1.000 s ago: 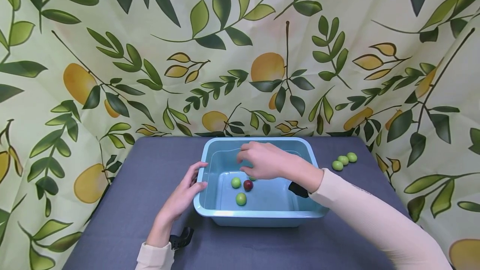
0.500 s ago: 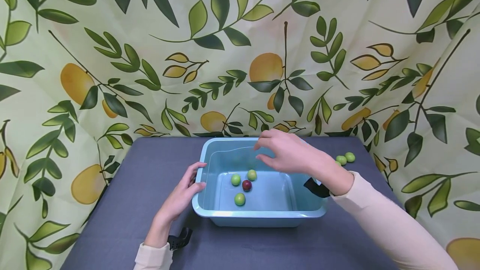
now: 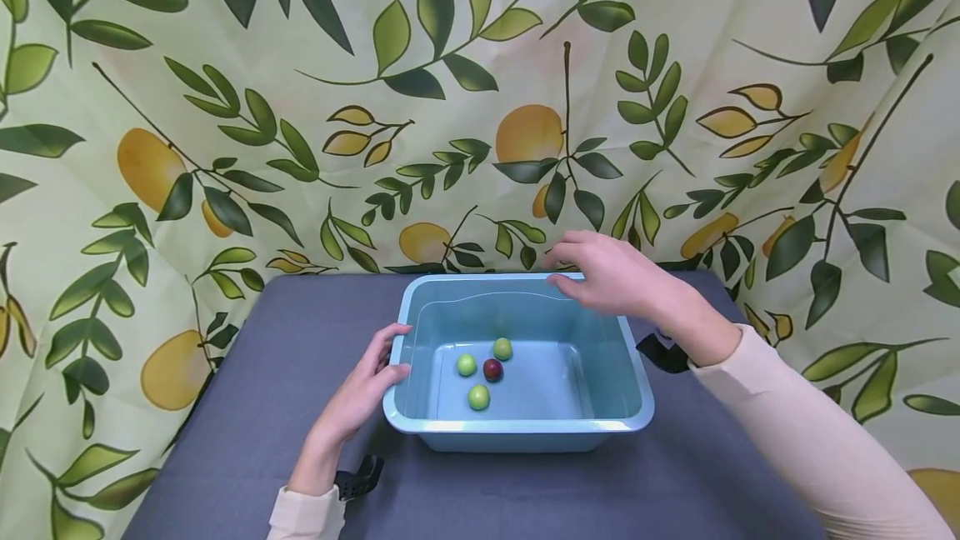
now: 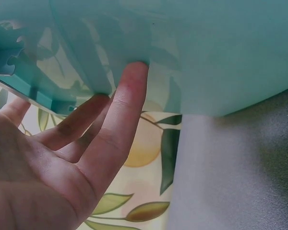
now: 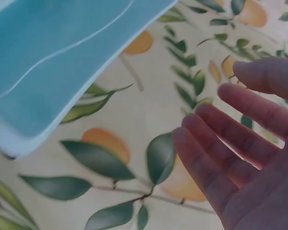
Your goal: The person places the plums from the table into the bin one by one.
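Blue plastic tub (image 3: 517, 426), head view: sitting upright on your dark blue-grey tablecloth (image 3: 315, 315), pretty much straight ahead of you.
Balls, same view: all four are on the tub floor, left of its middle. The dark red ball (image 3: 492, 370) is in the thick of it, with your left green ball (image 3: 467, 365) just beside it, the back green ball (image 3: 502, 348) just behind and the front green ball (image 3: 478, 397) nearer you. Can't tell if they're real fruit.
Left hand (image 3: 363, 394): you're gripping the tub's left rim, fingertips and thumb at the edge.
Right hand (image 3: 615, 277): held up by the far right part of the rim, fingers loose and released.
Backdrop (image 3: 465, 98): leaf-and-orange print fabric behind the tub.
Outer tub wall (image 4: 240, 57), left wrist view: your fingertips are right up against it. Tablecloth fills the right side, and some backdrop shows past your hand.
Tub corner (image 5: 19, 139), right wrist view: over at upper left, apart from your right hand.
Right fingers (image 5: 240, 132), same view: slightly spread, unclenched, print fabric behind them.
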### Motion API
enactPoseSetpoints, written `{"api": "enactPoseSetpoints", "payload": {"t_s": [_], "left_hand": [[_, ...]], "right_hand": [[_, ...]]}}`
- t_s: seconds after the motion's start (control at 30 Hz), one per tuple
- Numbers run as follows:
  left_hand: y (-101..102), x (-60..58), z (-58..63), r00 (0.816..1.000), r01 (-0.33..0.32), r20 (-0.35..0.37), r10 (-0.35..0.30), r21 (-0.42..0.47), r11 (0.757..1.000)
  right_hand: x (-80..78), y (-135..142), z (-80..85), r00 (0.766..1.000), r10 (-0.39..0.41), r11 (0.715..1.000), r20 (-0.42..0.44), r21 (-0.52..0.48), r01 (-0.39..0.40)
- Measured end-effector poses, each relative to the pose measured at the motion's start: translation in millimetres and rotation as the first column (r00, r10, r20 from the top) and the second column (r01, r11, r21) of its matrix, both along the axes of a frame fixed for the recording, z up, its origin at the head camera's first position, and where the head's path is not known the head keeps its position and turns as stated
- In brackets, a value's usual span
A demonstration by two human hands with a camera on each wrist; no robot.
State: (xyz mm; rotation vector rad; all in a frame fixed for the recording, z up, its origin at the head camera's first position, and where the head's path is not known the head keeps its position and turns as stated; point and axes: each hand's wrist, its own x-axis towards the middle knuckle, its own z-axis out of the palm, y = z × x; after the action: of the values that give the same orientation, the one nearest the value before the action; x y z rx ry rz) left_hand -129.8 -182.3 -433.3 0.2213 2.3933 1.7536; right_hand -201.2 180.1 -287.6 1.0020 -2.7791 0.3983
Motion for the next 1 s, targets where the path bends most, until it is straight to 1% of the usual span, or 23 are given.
{"api": "enactPoseSetpoints", "payload": {"t_s": [0.23, 0.33, 0.5, 0.77, 1.0], "left_hand": [[0.6, 0.0, -1.3, 1.000, -0.006, 0.001, 0.006, -0.001, 1.000], [0.9, -0.2, -1.5, 1.000, -0.008, -0.003, 0.008, -0.002, 1.000], [0.8, -0.4, -1.2, 1.000, -0.007, -0.005, 0.007, 0.001, 1.000], [0.1, -0.3, -0.6, 1.000, 0.002, -0.005, -0.002, 0.012, 1.000], [0.5, 0.2, 0.2, 1.000, 0.005, 0.002, -0.005, 0.020, 1.000]], "right_hand": [[-22.7, 25.7, -2.8, 0.993, -0.111, 0.994, 0.027, 0.027, 0.110], [-32.2, 39.2, -7.5, 0.989, -0.147, 0.989, 0.026, 0.025, 0.146], [-44.6, 60.9, -19.9, 0.979, -0.198, 0.980, 0.040, 0.022, 0.197], [-54.9, 88.5, -42.3, 0.959, -0.278, 0.960, 0.047, 0.032, 0.277], [-57.1, 107.4, -64.1, 0.926, -0.354, 0.935, 0.127, 0.045, 0.351]]}}
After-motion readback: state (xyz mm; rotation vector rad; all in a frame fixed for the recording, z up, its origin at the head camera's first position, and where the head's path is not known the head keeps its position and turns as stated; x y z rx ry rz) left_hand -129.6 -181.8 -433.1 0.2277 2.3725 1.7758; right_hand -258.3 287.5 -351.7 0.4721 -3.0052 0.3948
